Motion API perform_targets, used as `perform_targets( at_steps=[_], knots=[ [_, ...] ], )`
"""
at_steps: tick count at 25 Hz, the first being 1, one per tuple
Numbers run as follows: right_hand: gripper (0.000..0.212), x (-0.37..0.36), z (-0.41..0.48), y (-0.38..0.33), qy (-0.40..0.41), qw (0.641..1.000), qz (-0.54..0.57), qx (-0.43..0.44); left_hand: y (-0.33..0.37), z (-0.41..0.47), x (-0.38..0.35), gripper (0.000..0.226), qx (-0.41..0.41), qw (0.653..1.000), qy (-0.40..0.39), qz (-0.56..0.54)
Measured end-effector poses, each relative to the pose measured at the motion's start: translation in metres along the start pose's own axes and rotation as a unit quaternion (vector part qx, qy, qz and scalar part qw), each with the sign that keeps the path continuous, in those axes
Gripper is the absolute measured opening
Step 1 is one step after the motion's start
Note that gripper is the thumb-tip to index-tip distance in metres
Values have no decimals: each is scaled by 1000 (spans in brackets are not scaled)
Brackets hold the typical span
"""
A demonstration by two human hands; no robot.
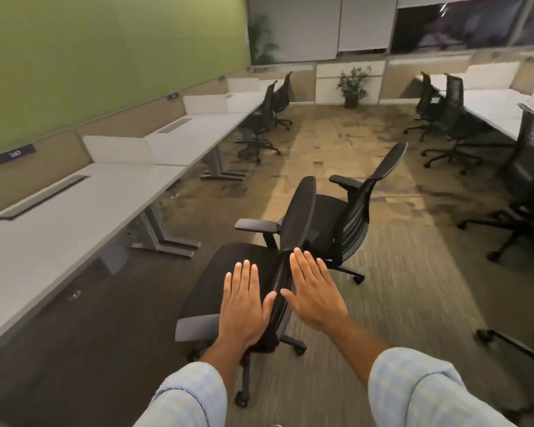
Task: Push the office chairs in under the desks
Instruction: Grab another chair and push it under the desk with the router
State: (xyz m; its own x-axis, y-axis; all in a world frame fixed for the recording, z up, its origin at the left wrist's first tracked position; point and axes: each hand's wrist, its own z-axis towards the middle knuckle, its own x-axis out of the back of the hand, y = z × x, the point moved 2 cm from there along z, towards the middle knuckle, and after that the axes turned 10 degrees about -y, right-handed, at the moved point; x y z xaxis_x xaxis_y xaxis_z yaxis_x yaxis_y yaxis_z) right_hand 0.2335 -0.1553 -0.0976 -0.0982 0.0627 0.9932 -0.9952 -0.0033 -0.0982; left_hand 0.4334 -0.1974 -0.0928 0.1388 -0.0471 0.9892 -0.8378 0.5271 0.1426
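Mottled brown and beige carpet (336, 143) covers the floor of an open office, with a green wall panel (105, 50) running along the left side above a row of desks.

Nearest to us, our two bare hands reach forward from rolled pale blue sleeves. Our left hand (244, 303) and right hand (313, 295) are both flat with fingers spread, palms facing away, holding nothing. They sit on either side of the thin edge of the backrest of the nearest black mesh office chair (259, 269); we cannot tell whether the palms touch it. This chair stands out in the aisle on the carpet, its seat pointing left toward the long white desk (74, 211), but well clear of the desk edge.

Just beyond it stands a second black office chair with armrests (339, 217), also out in the open aisle, its backrest tilted toward the right.

Farther along the left row, two more black chairs (269, 118) sit close against the white desks. On the right side, we count at least three black chairs (450, 118) beside another white desk row (494, 109), some cut off by the frame edge.

At the far end, a small potted plant (353, 84) sits on the floor against low white cabinets, a taller plant (261, 38) stands in the left corner, and dark windows with pale blinds fill the wall above.
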Motion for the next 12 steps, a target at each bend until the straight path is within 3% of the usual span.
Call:
perform_targets(
  at_steps=[6,12],
  knots=[
    [83,28,50,95,15,999,13,-49,47,109,10,98,-39,996,39,-76],
    [86,52,137,155,-1,1000,-13,-24,74,205,13,92,-10,995,-32,-94]
  ],
)
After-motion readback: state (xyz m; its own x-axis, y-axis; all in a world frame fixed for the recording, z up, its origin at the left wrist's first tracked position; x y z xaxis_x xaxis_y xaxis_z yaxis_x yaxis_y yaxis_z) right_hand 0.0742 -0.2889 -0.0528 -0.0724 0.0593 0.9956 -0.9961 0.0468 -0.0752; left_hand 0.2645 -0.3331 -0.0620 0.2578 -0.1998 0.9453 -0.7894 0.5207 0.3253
